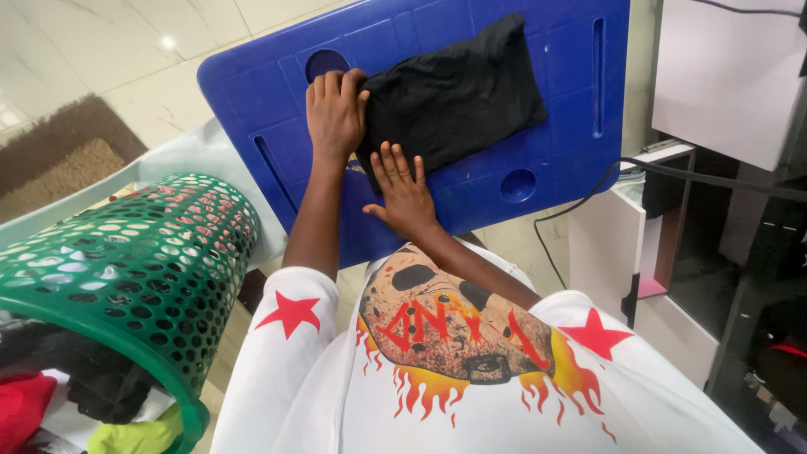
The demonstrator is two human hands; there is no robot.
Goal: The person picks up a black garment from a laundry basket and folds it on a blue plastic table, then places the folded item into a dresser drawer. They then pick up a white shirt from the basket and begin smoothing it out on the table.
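Observation:
A folded black garment (458, 92) lies on a blue plastic tray table (572, 134). My left hand (334, 111) rests palm down on the garment's left edge, fingers curled over the cloth. My right hand (403, 189) lies flat with fingers spread on the garment's near corner and the blue surface beside it. Neither hand grips the cloth; both press on it.
A green perforated laundry basket (126, 269) lies tipped at the left, with black, red and yellow-green clothes (92, 395) at its mouth. A white cabinet (614, 244) and a black cable (588, 197) stand at the right. A brown rug (59, 160) is on the tiled floor.

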